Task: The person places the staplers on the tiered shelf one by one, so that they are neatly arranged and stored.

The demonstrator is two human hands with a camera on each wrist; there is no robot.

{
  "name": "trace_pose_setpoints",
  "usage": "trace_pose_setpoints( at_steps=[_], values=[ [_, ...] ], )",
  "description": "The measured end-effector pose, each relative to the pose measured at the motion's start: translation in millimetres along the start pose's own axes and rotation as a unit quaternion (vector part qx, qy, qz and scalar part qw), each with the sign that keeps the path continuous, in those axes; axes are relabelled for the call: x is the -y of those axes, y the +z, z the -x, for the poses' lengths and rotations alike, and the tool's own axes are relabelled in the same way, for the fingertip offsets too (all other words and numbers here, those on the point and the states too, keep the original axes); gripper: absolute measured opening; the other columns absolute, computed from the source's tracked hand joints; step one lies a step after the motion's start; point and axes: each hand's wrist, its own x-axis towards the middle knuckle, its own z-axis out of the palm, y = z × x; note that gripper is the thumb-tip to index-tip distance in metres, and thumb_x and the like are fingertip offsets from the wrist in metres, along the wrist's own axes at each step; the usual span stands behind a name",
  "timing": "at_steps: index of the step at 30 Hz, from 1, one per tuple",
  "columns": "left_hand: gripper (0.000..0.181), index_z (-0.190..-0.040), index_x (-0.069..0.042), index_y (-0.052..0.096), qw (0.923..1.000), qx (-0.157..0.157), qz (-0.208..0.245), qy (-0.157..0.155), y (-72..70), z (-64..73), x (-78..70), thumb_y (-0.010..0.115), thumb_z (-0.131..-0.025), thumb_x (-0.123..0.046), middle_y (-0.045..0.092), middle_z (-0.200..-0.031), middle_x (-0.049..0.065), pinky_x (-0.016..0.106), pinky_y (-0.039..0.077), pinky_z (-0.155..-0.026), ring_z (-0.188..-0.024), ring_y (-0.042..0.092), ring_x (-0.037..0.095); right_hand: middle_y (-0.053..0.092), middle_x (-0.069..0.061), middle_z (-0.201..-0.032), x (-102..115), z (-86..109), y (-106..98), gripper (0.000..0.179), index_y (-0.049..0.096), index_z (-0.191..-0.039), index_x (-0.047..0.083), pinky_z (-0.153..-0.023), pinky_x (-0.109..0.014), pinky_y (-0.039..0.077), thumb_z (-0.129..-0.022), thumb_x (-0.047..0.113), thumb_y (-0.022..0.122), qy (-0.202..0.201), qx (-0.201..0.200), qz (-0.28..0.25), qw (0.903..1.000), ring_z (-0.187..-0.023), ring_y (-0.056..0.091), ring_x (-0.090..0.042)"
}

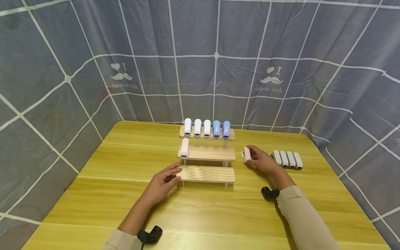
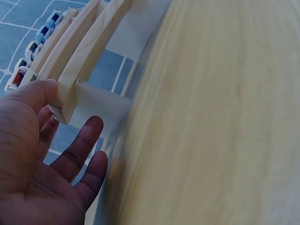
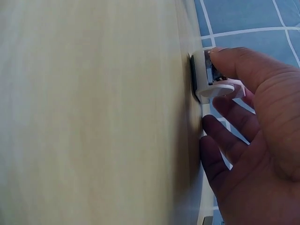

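Observation:
My right hand (image 1: 262,160) holds a small pink stapler (image 1: 247,155) by its sides, to the right of the three-step wooden display rack. In the right wrist view, the thumb presses on the stapler (image 3: 213,70), whose base is right at the tabletop. My left hand (image 1: 161,184) grips the left end of the rack's front step (image 1: 206,173); in the left wrist view the thumb lies on the board's end (image 2: 70,93) and two fingers extend below it. On the middle step (image 1: 212,153), another pink stapler (image 1: 185,148) stands at the left end.
Three white staplers (image 1: 197,127) and two blue staplers (image 1: 226,129) line the back step (image 1: 232,134). Several pale grey staplers (image 1: 291,159) stand in a row on the wooden table (image 1: 125,163), right of my right hand. A grey checked curtain (image 1: 200,76) surrounds the table's back and sides.

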Motion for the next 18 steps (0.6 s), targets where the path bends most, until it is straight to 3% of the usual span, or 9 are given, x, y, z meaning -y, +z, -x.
trace_pose_setpoints(
  at_steps=[6, 18],
  values=[
    [0.040, -0.133, -0.001, 0.062, 1.0000, -0.003, 0.003, 0.003, 0.3, -0.2, 1.1, 0.066, -0.098, -0.019, 0.048, -0.149, 0.010, 0.031, 0.048, -0.097, -0.126, 0.054, 0.030, 0.049, -0.028, -0.136, -0.2, -0.2, 0.0, 0.070, 0.029, -0.151, -0.003, -0.096, -0.053, 0.042, -0.096, 0.013, 0.069, -0.012, 0.004, -0.004, 0.9999, -0.120, 0.051, -0.041],
    [0.040, -0.134, -0.001, 0.062, 1.0000, 0.001, 0.005, -0.003, 1.0, 0.0, -0.4, 0.066, -0.098, -0.018, 0.047, -0.149, 0.011, 0.026, 0.050, -0.093, -0.124, 0.055, 0.029, 0.049, -0.028, -0.135, -1.5, 2.2, 3.0, 0.069, 0.031, -0.149, -0.002, -0.097, -0.053, 0.041, -0.094, 0.014, 0.070, -0.006, -0.007, -0.014, 0.9999, -0.119, 0.051, -0.041]
  ],
)
